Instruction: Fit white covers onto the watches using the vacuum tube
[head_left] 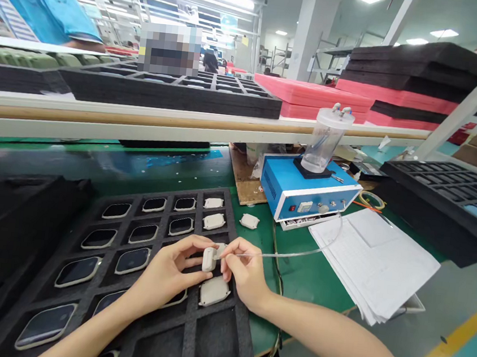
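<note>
My left hand (173,265) grips a small cream-coloured case (209,259) between thumb and fingers, above the right columns of a black foam tray (189,324). My right hand (243,270) is closed around the end of a clear thin tube (294,255), whose tip is at the case. The tube runs back to a blue machine (282,186). Below my hands a cream case (214,291) lies in a tray compartment. Farther up the right column sit two more cream cases. Dark-screened watch-like pieces (132,260) fill many compartments to the left.
One loose cream case (250,220) lies on the green table (296,278) beside the tray. A clear cylinder (322,142) stands on the machine. Papers (377,261) are at the right. A shelf (142,126) crosses behind, holding foam trays; people are beyond it.
</note>
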The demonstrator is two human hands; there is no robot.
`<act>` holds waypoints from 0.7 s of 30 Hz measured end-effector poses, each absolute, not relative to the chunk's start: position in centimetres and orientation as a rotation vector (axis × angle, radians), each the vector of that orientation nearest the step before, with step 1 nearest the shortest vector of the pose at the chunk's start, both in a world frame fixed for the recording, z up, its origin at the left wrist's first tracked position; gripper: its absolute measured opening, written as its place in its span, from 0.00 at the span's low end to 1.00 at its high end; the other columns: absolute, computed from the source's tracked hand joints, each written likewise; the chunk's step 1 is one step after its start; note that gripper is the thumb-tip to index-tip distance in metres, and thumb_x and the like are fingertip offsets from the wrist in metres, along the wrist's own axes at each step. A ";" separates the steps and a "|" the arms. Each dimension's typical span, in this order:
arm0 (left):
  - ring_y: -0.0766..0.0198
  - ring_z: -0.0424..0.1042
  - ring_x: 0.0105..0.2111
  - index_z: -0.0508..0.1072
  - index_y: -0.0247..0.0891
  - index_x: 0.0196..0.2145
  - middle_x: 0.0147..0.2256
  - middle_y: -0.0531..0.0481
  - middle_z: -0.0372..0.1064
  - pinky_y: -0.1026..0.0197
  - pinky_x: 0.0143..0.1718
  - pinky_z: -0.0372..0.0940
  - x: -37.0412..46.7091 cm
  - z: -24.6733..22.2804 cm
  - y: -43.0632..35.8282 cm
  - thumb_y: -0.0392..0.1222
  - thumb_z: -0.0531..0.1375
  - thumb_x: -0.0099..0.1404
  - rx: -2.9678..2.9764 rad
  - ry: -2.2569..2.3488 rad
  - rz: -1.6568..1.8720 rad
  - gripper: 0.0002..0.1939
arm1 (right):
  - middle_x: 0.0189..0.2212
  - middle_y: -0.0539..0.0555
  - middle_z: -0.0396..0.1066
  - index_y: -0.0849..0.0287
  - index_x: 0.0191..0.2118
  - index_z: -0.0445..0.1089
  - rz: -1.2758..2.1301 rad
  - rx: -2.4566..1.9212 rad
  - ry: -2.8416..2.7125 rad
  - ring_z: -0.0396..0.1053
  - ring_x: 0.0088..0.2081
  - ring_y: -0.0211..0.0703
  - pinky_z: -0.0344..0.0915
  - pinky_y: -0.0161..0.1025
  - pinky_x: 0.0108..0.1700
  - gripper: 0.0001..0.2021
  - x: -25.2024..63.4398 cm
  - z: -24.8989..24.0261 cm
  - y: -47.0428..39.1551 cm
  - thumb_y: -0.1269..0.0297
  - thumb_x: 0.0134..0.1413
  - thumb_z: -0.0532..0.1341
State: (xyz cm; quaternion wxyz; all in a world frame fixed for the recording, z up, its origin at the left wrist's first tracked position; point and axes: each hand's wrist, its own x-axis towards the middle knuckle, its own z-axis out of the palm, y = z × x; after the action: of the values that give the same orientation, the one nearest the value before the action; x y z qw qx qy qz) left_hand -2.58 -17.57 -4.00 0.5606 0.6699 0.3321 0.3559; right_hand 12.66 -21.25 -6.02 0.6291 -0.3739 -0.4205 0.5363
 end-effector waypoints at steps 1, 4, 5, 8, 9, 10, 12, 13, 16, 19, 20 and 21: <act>0.58 0.68 0.44 0.72 0.39 0.36 0.40 0.49 0.67 0.52 0.49 0.66 -2.6 -4.0 -17.6 0.31 0.65 0.50 1.581 0.784 0.841 0.14 | 0.14 0.44 0.61 0.60 0.23 0.63 1.230 -0.858 -0.964 0.55 0.14 0.30 0.52 0.29 0.17 0.03 12.7 -6.0 -21.3 0.72 0.43 0.55; 0.57 0.68 0.44 0.72 0.39 0.36 0.39 0.49 0.67 0.51 0.49 0.66 -2.6 -4.0 -17.6 0.31 0.65 0.49 1.587 0.785 0.838 0.14 | 0.14 0.44 0.61 0.60 0.23 0.63 1.230 -0.866 -0.969 0.55 0.14 0.30 0.52 0.29 0.17 0.03 12.7 -6.0 -21.3 0.71 0.43 0.55; 0.57 0.68 0.44 0.72 0.39 0.36 0.39 0.49 0.67 0.51 0.49 0.66 -2.6 -4.0 -17.6 0.31 0.65 0.49 1.588 0.784 0.839 0.14 | 0.14 0.44 0.61 0.60 0.23 0.63 1.228 -0.868 -0.970 0.55 0.14 0.30 0.52 0.29 0.17 0.03 12.7 -6.0 -21.3 0.71 0.43 0.55; 0.57 0.68 0.44 0.72 0.38 0.35 0.39 0.49 0.67 0.50 0.49 0.65 -2.6 -4.0 -17.6 0.31 0.65 0.49 1.584 0.777 0.847 0.14 | 0.14 0.44 0.61 0.60 0.23 0.63 1.228 -0.877 -0.971 0.55 0.14 0.30 0.52 0.29 0.17 0.03 12.7 -6.0 -21.3 0.71 0.43 0.55; 0.57 0.68 0.44 0.72 0.38 0.35 0.39 0.49 0.68 0.50 0.49 0.65 -2.6 -4.0 -17.6 0.31 0.65 0.49 1.583 0.776 0.849 0.14 | 0.14 0.44 0.61 0.60 0.23 0.63 1.227 -0.876 -0.972 0.55 0.14 0.30 0.52 0.29 0.17 0.03 12.6 -6.0 -21.3 0.71 0.43 0.55; 0.57 0.68 0.43 0.72 0.38 0.35 0.39 0.49 0.68 0.50 0.49 0.65 -2.6 -4.0 -17.6 0.31 0.65 0.49 1.582 0.776 0.849 0.14 | 0.14 0.44 0.61 0.60 0.23 0.63 1.228 -0.875 -0.973 0.55 0.14 0.30 0.52 0.29 0.17 0.03 12.6 -6.0 -21.3 0.71 0.43 0.55; 0.57 0.68 0.43 0.72 0.38 0.35 0.39 0.49 0.67 0.51 0.49 0.66 -2.5 -4.0 -17.6 0.31 0.66 0.49 1.583 0.776 0.849 0.14 | 0.14 0.44 0.61 0.60 0.23 0.63 1.227 -0.869 -0.977 0.55 0.14 0.30 0.52 0.29 0.17 0.03 12.6 -6.0 -21.3 0.72 0.44 0.55; 0.57 0.68 0.43 0.72 0.38 0.35 0.39 0.49 0.68 0.51 0.49 0.65 -2.5 -4.0 -17.6 0.32 0.66 0.49 1.584 0.777 0.848 0.14 | 0.14 0.44 0.61 0.60 0.23 0.63 1.226 -0.867 -0.978 0.55 0.14 0.30 0.52 0.29 0.18 0.03 12.6 -6.0 -21.3 0.72 0.44 0.55; 0.57 0.68 0.44 0.72 0.38 0.35 0.39 0.48 0.68 0.51 0.49 0.66 -2.5 -3.9 -17.6 0.32 0.65 0.49 1.589 0.784 0.845 0.13 | 0.14 0.44 0.61 0.60 0.24 0.63 1.229 -0.865 -0.978 0.55 0.14 0.30 0.52 0.29 0.17 0.03 12.6 -6.0 -21.4 0.71 0.44 0.55; 0.57 0.68 0.44 0.72 0.37 0.35 0.39 0.48 0.68 0.51 0.48 0.66 -2.5 -3.9 -17.6 0.32 0.66 0.49 1.585 0.802 0.843 0.14 | 0.14 0.44 0.61 0.60 0.24 0.63 1.226 -0.870 -0.976 0.55 0.15 0.30 0.52 0.29 0.17 0.03 12.6 -6.0 -21.3 0.71 0.44 0.56; 0.57 0.68 0.44 0.72 0.37 0.35 0.39 0.48 0.68 0.51 0.48 0.66 -2.5 -3.9 -17.6 0.32 0.66 0.49 1.583 0.804 0.845 0.14 | 0.14 0.44 0.61 0.60 0.24 0.63 1.225 -0.870 -0.976 0.55 0.15 0.30 0.52 0.29 0.17 0.03 12.7 -6.0 -21.3 0.71 0.44 0.56; 0.57 0.68 0.44 0.72 0.38 0.35 0.39 0.48 0.68 0.51 0.48 0.66 -2.5 -3.9 -17.6 0.32 0.66 0.49 1.581 0.803 0.847 0.14 | 0.14 0.44 0.61 0.60 0.24 0.63 1.224 -0.870 -0.976 0.55 0.14 0.30 0.52 0.29 0.17 0.03 12.7 -6.0 -21.3 0.71 0.44 0.56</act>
State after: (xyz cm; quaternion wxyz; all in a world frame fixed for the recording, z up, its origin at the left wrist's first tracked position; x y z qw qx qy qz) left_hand -2.50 -17.63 -3.90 0.5547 0.6694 0.3400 0.3586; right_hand 12.66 -21.33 -5.95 0.6250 -0.3791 -0.4253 0.5336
